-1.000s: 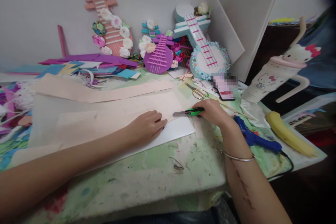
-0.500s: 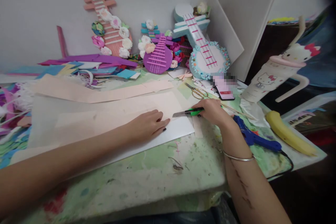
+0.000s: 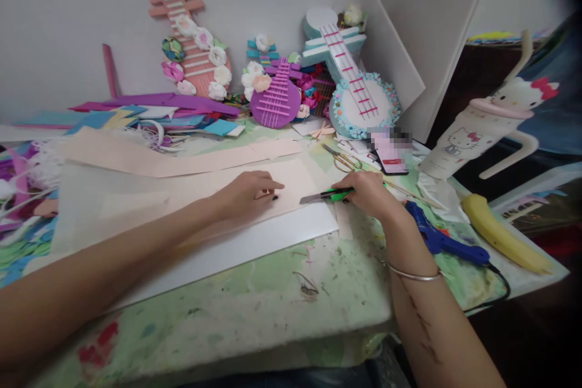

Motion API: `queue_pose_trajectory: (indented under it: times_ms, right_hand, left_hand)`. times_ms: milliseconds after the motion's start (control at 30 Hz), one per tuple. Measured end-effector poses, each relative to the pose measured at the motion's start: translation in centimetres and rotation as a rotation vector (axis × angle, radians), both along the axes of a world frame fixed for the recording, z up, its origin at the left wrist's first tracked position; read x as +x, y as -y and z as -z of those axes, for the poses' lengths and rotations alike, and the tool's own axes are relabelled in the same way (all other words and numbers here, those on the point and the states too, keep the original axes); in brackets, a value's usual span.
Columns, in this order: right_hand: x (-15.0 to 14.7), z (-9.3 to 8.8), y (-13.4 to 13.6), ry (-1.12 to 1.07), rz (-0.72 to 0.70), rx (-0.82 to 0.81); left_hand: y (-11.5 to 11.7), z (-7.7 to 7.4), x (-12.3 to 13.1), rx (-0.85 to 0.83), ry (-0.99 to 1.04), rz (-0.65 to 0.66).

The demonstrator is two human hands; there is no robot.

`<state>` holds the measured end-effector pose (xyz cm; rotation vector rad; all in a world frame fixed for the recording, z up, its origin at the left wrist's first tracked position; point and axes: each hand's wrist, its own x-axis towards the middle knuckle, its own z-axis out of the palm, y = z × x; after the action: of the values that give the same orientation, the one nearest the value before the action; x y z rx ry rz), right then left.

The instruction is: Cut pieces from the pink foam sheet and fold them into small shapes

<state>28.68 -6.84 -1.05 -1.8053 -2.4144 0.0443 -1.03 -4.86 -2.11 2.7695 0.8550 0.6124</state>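
Observation:
My right hand (image 3: 366,193) is closed around a green-and-black utility knife (image 3: 335,194), its blade out and pointing left over the right end of a pale peach sheet (image 3: 297,179). My left hand (image 3: 250,193) is above that sheet, index finger stretched and thumb apart from it, holding nothing I can see; whether it touches the sheet I cannot tell. Under the sheet lies a white board (image 3: 273,242), its near strip bare. A long peach offcut (image 3: 218,163) rests along the far side. A narrow peach strip (image 3: 344,222) lies under the board's right corner.
Scissors (image 3: 343,160) and a phone (image 3: 391,157) lie beyond my right hand. A blue glue gun (image 3: 443,239), a banana (image 3: 502,233) and a tumbler (image 3: 470,133) are at right. Decorated foam instruments (image 3: 275,97) lean on the wall. Coloured scraps (image 3: 154,109) pile up at left.
My left hand has lifted and moved away from the near edge, slightly left. More of the white board's near strip shows. The knife and right hand stay nearly in place.

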Motion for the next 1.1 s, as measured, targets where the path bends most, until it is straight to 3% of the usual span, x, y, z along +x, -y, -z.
queue_pose_trajectory:
  times_ms: [133, 267, 433, 733, 1100]
  right_hand:
    - [0.4, 0.1, -0.2, 0.0, 0.022, -0.002]
    - [0.6, 0.3, -0.2, 0.0, 0.029, 0.007]
    - [-0.1, 0.3, 0.1, -0.02, -0.061, 0.026]
    - [-0.7, 0.1, 0.3, -0.028, -0.118, 0.018]
    - [-0.7, 0.2, 0.3, -0.035, -0.089, 0.025]
  left_hand:
    - [-0.8, 0.7, -0.4, 0.12, -0.048, 0.076]
    - [-0.3, 1.6, -0.6, 0.08, -0.154, 0.086]
    - [-0.3, 2.2, -0.9, 0.044, -0.223, 0.075]
    - [0.5, 1.4, -0.7, 0.135, -0.343, 0.075]
    - [0.7, 1.4, -0.8, 0.192, -0.34, 0.081]
